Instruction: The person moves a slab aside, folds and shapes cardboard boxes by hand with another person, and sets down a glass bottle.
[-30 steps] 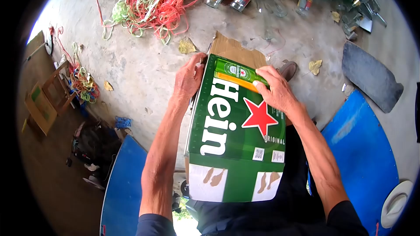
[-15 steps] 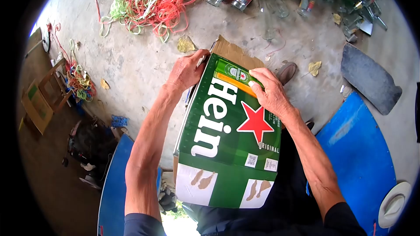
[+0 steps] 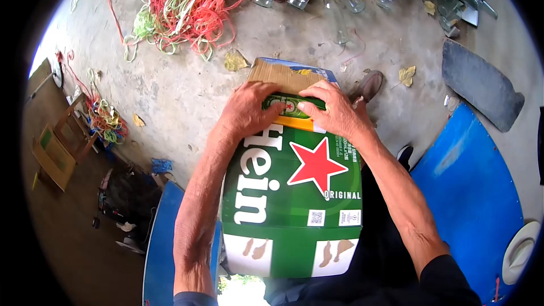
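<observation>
A green cardboard beer box [image 3: 266, 192] with white "Hein" lettering and a red star lies across my lap, and it looks folded flat. My left hand [image 3: 252, 107] grips its far edge on the left, thumb on top and fingers bent over the edge. Close beside it, my right hand [image 3: 334, 110] holds the same edge in the same way. Past my fingers sticks out a piece of brown cardboard [image 3: 277, 73] with a blue printed border. The undersides of the sheets are hidden.
Red and green plastic strapping [image 3: 187, 11] lies tangled on the concrete floor. Glass bottles [image 3: 340, 0] are heaped at the far right. A dark slab [image 3: 481, 85], a blue board [image 3: 470, 175] and a white hat [image 3: 520, 254] are on the right. Broken wooden furniture [image 3: 56, 147] stands left.
My left hand has moved from the box's left far corner onto its far edge, near my right hand. The box has turned straighter, and brown, blue-edged cardboard shows more beyond it.
</observation>
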### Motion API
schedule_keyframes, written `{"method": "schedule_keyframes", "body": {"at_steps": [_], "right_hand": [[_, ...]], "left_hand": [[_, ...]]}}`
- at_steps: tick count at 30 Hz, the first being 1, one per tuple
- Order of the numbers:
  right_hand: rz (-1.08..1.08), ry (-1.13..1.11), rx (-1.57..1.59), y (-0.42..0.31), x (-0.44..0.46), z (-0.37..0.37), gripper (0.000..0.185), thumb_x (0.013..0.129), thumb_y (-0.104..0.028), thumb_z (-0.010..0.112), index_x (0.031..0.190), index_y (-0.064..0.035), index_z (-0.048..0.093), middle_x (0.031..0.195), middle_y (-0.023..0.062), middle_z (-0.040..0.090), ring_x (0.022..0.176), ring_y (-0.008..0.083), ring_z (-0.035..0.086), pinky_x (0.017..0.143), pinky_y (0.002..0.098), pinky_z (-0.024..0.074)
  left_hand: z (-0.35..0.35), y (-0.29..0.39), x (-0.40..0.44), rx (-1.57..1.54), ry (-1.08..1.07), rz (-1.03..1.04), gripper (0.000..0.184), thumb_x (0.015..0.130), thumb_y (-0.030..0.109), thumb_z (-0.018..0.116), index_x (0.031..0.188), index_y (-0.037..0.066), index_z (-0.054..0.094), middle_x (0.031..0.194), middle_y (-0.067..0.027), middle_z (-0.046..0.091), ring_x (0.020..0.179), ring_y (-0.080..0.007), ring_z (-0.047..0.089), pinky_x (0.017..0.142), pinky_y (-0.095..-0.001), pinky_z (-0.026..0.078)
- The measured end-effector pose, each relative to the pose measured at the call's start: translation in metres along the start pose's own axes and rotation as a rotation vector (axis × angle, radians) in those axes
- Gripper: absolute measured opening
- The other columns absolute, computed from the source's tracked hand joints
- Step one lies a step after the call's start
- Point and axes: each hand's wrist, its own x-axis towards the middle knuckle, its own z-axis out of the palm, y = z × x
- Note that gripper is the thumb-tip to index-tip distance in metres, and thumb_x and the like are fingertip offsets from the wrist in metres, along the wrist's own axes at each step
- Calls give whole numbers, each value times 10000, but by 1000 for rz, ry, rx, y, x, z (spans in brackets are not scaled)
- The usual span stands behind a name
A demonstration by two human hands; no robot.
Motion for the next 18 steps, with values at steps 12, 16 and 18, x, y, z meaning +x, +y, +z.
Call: {"method": "schedule_keyframes", "body": {"at_steps": [12, 16, 18], "right_hand": [[611, -169, -124, 62, 45, -26, 728, 756, -621, 888, 856, 79, 713, 757, 140, 718, 680, 233, 698, 638, 402, 558], [659, -188, 37, 58, 46, -23, 642, 733, -559, 940, 816, 53, 763, 749, 117, 737, 655, 197, 687, 620, 383, 548], [667, -159, 155, 69, 49, -19, 574, 724, -487, 976, 857, 43, 800, 783, 108, 760, 657, 174, 685, 613, 364, 544]], "left_hand": [[7, 15, -1, 65, -89, 34, 390, 932, 230, 770, 1298, 98, 762, 1299, -117, 655, 1231, -290, 647, 1152, -455, 431], [7, 23, 0, 111, -133, 24, 375, 947, 234, 764, 1304, 121, 766, 1301, -92, 639, 1254, -270, 634, 1187, -468, 385], [7, 28, 4, 141, -138, 9, 366, 948, 237, 765, 1299, 132, 772, 1300, -81, 636, 1259, -258, 628, 1206, -481, 362]]}}
